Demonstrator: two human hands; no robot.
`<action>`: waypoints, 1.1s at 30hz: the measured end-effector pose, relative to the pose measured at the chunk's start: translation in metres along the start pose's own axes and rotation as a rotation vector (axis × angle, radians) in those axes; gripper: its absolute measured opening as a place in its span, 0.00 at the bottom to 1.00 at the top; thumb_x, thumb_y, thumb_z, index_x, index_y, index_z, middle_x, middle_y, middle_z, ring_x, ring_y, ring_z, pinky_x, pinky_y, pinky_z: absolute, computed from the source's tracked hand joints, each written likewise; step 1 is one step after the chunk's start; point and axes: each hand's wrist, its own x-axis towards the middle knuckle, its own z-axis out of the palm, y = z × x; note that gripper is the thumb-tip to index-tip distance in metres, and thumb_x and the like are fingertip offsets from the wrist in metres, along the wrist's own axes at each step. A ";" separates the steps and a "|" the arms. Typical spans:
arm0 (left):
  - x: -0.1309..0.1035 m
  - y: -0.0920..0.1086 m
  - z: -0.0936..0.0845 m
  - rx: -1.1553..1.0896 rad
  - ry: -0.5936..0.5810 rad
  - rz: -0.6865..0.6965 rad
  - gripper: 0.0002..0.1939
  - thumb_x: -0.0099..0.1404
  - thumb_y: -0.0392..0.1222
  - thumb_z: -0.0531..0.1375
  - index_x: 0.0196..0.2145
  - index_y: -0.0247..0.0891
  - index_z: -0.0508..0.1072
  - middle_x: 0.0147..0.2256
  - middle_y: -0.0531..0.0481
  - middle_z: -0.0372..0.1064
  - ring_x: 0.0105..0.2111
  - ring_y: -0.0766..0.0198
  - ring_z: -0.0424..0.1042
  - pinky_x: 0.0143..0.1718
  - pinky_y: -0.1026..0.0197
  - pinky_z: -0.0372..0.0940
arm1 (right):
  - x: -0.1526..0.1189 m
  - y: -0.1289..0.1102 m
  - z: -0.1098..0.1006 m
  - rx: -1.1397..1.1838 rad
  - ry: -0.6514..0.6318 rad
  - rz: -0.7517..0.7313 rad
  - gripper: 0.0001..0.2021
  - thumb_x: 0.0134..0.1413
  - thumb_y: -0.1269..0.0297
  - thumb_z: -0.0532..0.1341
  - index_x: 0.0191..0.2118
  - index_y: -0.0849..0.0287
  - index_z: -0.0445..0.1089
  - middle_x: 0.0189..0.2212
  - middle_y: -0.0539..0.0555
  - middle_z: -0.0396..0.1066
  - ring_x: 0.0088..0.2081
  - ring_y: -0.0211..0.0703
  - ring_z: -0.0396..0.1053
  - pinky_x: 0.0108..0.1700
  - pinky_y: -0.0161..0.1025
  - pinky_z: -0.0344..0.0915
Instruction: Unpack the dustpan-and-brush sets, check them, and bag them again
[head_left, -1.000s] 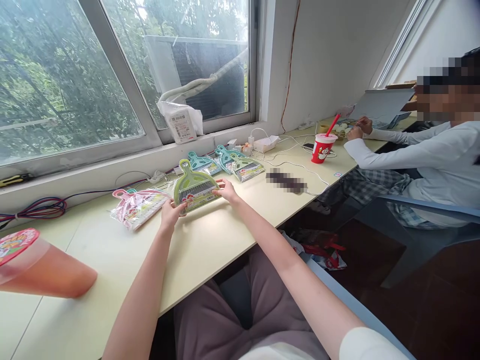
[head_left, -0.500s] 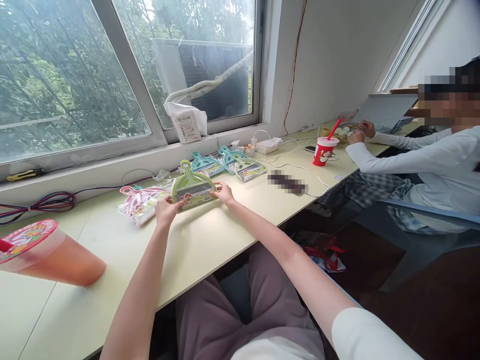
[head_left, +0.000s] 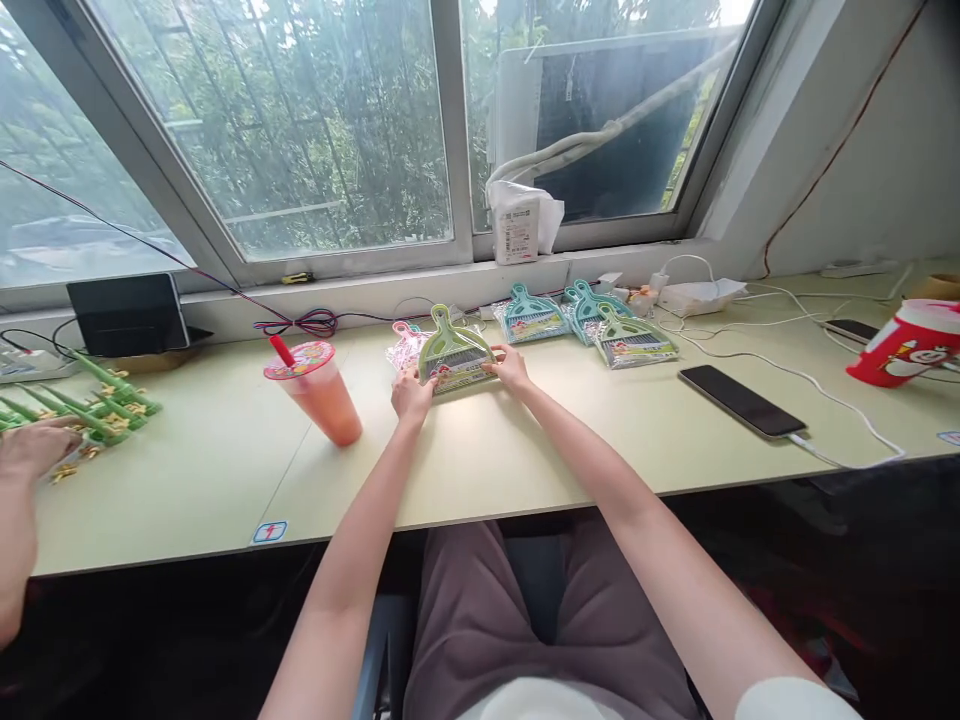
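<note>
Between my hands a green mini dustpan and brush set (head_left: 457,355), in clear wrapping with a printed label, is held tilted up just over the table. My left hand (head_left: 412,393) grips its lower left corner, and my right hand (head_left: 511,368) pinches its right edge. Partly hidden behind it lies a pink wrapped set (head_left: 403,343). To the right are a blue wrapped set (head_left: 531,314), another blue set (head_left: 585,303) and a green wrapped set (head_left: 632,338) overlapping it.
A drink cup (head_left: 319,392) with a red lid stands to the left, a red cup (head_left: 904,343) far right. A charging phone (head_left: 741,400) lies right on the table (head_left: 517,470). At far left another person's hand (head_left: 37,447) touches green pieces (head_left: 105,405). Cables run along the sill.
My view has swung to the left, bringing the tablet and another person's hand into sight; the seated person at right is out of view. Both hands still hold the green set.
</note>
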 end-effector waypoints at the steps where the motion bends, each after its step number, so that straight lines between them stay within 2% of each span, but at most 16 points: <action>1: 0.000 -0.003 0.001 0.020 0.037 0.002 0.16 0.60 0.45 0.66 0.45 0.37 0.77 0.50 0.35 0.71 0.53 0.44 0.68 0.52 0.48 0.63 | 0.002 0.000 0.005 -0.025 -0.004 0.000 0.22 0.45 0.71 0.72 0.49 0.58 0.74 0.36 0.54 0.80 0.38 0.44 0.77 0.47 0.44 0.71; 4: 0.005 -0.015 0.003 0.040 0.129 -0.024 0.17 0.58 0.45 0.68 0.45 0.38 0.77 0.57 0.34 0.64 0.60 0.39 0.58 0.58 0.42 0.59 | 0.009 -0.003 0.022 -0.106 -0.003 -0.014 0.20 0.45 0.71 0.72 0.47 0.56 0.74 0.38 0.54 0.80 0.42 0.45 0.76 0.51 0.44 0.69; 6: 0.011 -0.024 0.004 0.004 0.169 -0.087 0.18 0.58 0.44 0.68 0.45 0.37 0.77 0.61 0.33 0.58 0.63 0.40 0.55 0.60 0.43 0.57 | 0.012 -0.005 0.035 -0.139 -0.012 -0.042 0.20 0.46 0.72 0.71 0.47 0.55 0.74 0.39 0.53 0.80 0.43 0.46 0.76 0.52 0.44 0.68; 8: 0.019 -0.031 0.005 -0.058 0.166 -0.141 0.19 0.59 0.42 0.67 0.48 0.34 0.75 0.61 0.32 0.57 0.63 0.43 0.57 0.61 0.47 0.57 | 0.014 -0.008 0.047 -0.183 -0.026 -0.072 0.20 0.50 0.71 0.70 0.50 0.54 0.74 0.42 0.55 0.79 0.45 0.47 0.75 0.53 0.45 0.67; 11: 0.029 -0.039 0.006 -0.130 0.108 -0.159 0.21 0.63 0.39 0.63 0.53 0.33 0.70 0.55 0.32 0.65 0.59 0.48 0.64 0.61 0.49 0.58 | 0.015 -0.011 0.064 -0.309 -0.021 -0.137 0.20 0.54 0.67 0.68 0.54 0.57 0.73 0.47 0.61 0.76 0.54 0.53 0.69 0.56 0.47 0.65; 14: 0.034 -0.042 0.006 -0.158 0.150 -0.169 0.31 0.65 0.38 0.61 0.63 0.33 0.58 0.56 0.31 0.66 0.59 0.48 0.66 0.59 0.49 0.60 | 0.019 -0.012 0.076 -0.397 0.000 -0.214 0.22 0.55 0.64 0.68 0.56 0.60 0.72 0.56 0.64 0.69 0.62 0.56 0.59 0.61 0.49 0.61; 16: 0.037 -0.045 0.006 -0.138 0.177 -0.167 0.35 0.66 0.38 0.60 0.66 0.32 0.52 0.58 0.28 0.64 0.60 0.47 0.66 0.59 0.48 0.60 | 0.024 -0.012 0.083 -0.407 -0.017 -0.230 0.23 0.56 0.65 0.67 0.58 0.60 0.71 0.60 0.64 0.65 0.62 0.55 0.58 0.62 0.50 0.59; 20: 0.048 -0.050 0.006 0.013 0.154 -0.119 0.24 0.66 0.45 0.59 0.58 0.32 0.65 0.55 0.26 0.67 0.61 0.38 0.62 0.59 0.40 0.58 | 0.037 -0.010 0.094 -0.392 -0.074 -0.218 0.24 0.60 0.67 0.63 0.62 0.57 0.66 0.61 0.61 0.65 0.61 0.52 0.61 0.63 0.48 0.58; 24: 0.054 -0.048 0.011 0.109 0.177 -0.084 0.23 0.67 0.46 0.59 0.55 0.30 0.66 0.55 0.22 0.67 0.61 0.34 0.59 0.56 0.35 0.59 | 0.046 -0.009 0.101 -0.412 -0.071 -0.197 0.24 0.64 0.66 0.61 0.64 0.56 0.64 0.61 0.64 0.66 0.61 0.56 0.62 0.62 0.52 0.57; 26: 0.051 -0.040 0.014 0.178 0.274 -0.009 0.24 0.67 0.43 0.59 0.56 0.28 0.64 0.60 0.18 0.59 0.65 0.32 0.53 0.59 0.31 0.54 | 0.049 -0.009 0.102 -0.445 -0.069 -0.198 0.24 0.65 0.65 0.59 0.65 0.56 0.62 0.62 0.65 0.65 0.61 0.57 0.62 0.62 0.53 0.57; 28: 0.048 -0.032 0.018 0.241 0.347 0.193 0.24 0.68 0.39 0.56 0.59 0.29 0.61 0.65 0.20 0.52 0.69 0.35 0.45 0.63 0.30 0.47 | 0.050 -0.009 0.102 -0.484 -0.078 -0.208 0.24 0.66 0.63 0.58 0.65 0.56 0.61 0.63 0.64 0.64 0.62 0.56 0.61 0.62 0.53 0.56; 29: 0.048 -0.027 0.020 0.265 0.328 0.332 0.24 0.68 0.37 0.54 0.60 0.31 0.60 0.66 0.23 0.50 0.70 0.38 0.44 0.64 0.31 0.45 | 0.050 -0.009 0.103 -0.503 -0.085 -0.212 0.24 0.66 0.62 0.58 0.66 0.56 0.60 0.63 0.64 0.64 0.62 0.56 0.61 0.62 0.52 0.56; 31: 0.050 -0.020 0.026 0.304 0.141 0.585 0.20 0.69 0.34 0.49 0.58 0.36 0.65 0.63 0.28 0.58 0.67 0.41 0.52 0.64 0.36 0.48 | 0.050 -0.010 0.103 -0.538 -0.095 -0.219 0.25 0.67 0.61 0.56 0.66 0.57 0.59 0.63 0.65 0.63 0.61 0.57 0.61 0.62 0.53 0.56; 33: 0.058 -0.017 0.033 0.333 -0.101 0.689 0.17 0.68 0.34 0.48 0.49 0.38 0.72 0.53 0.31 0.68 0.58 0.43 0.64 0.61 0.41 0.56 | 0.050 -0.012 0.104 -0.556 -0.102 -0.226 0.26 0.67 0.59 0.56 0.67 0.59 0.57 0.64 0.65 0.63 0.61 0.57 0.62 0.62 0.53 0.57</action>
